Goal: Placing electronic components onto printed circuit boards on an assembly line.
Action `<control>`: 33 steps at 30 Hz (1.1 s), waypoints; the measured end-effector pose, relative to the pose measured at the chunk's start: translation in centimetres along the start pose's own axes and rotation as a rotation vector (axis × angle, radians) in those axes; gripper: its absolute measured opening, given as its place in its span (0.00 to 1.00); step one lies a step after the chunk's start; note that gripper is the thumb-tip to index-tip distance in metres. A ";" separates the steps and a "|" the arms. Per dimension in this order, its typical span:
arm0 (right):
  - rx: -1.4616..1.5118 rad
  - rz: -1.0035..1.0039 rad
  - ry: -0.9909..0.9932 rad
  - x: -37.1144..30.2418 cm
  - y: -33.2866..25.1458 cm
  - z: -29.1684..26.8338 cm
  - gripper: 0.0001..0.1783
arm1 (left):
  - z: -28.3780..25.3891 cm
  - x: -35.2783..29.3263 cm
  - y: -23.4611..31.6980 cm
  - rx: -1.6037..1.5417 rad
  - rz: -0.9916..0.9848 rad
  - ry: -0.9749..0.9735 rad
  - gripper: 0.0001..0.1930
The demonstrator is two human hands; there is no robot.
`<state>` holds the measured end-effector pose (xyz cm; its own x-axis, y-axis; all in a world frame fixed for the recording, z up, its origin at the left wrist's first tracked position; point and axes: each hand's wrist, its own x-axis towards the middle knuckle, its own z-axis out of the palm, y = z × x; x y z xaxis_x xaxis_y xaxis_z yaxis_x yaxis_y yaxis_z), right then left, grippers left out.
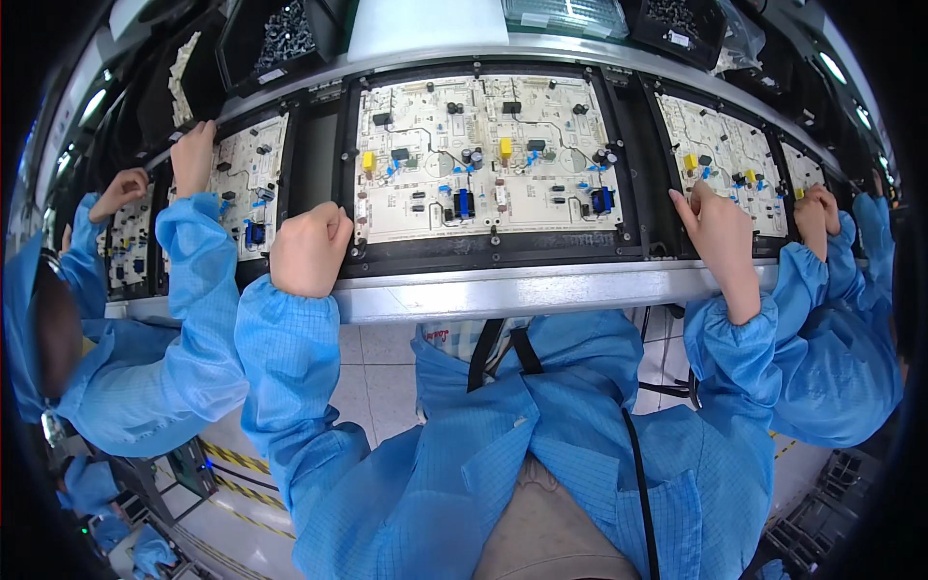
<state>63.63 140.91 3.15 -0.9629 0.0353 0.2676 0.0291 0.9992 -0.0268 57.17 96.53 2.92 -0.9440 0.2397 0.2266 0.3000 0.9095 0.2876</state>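
Observation:
In front of me a black carrier frame (416, 253) holds two cream circuit boards (435, 205) side by side, fitted with yellow, black and blue parts. My left hand (311, 251) is closed in a fist at the frame's lower left corner, by the metal rail; what its fingers hold, if anything, is hidden. To the right, my right hand (720, 232) is over the near left part of the neighbouring board (720, 145). Its thumb stands apart from the curled fingers, and I see nothing between them.
A silver rail (522, 288) runs along the line's near edge. Black bins (280, 43) of small parts and a clear tray (565, 14) stand beyond the boards. Co-workers in blue sleeves sit close on both sides, a neighbour's hand (193, 159) on the left, another's hand (817, 217) on the right.

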 end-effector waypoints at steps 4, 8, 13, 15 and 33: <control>-0.162 -0.100 -0.100 -0.4 0.6 0.4 0.20 | 0.6 -0.6 0.5 0.059 -0.031 0.074 0.16; -0.206 -0.108 -0.077 -0.5 1.0 1.3 0.17 | 0.3 -0.7 1.1 0.086 -0.076 0.048 0.17; -0.176 -0.114 -0.030 -0.7 0.5 0.8 0.17 | 0.6 -0.8 1.3 0.066 -0.109 0.086 0.18; -0.123 -0.139 0.007 -0.7 -0.1 0.6 0.17 | 0.6 -1.0 1.5 0.064 -0.113 0.090 0.19; -0.141 -0.110 0.058 -0.5 -3.5 0.8 0.19 | 0.9 -0.4 1.8 0.016 -0.137 0.090 0.17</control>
<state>63.77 137.38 2.32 -0.9454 -0.0777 0.3165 -0.0346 0.9896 0.1395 58.00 98.39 2.49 -0.9596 0.0822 0.2690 0.1663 0.9371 0.3069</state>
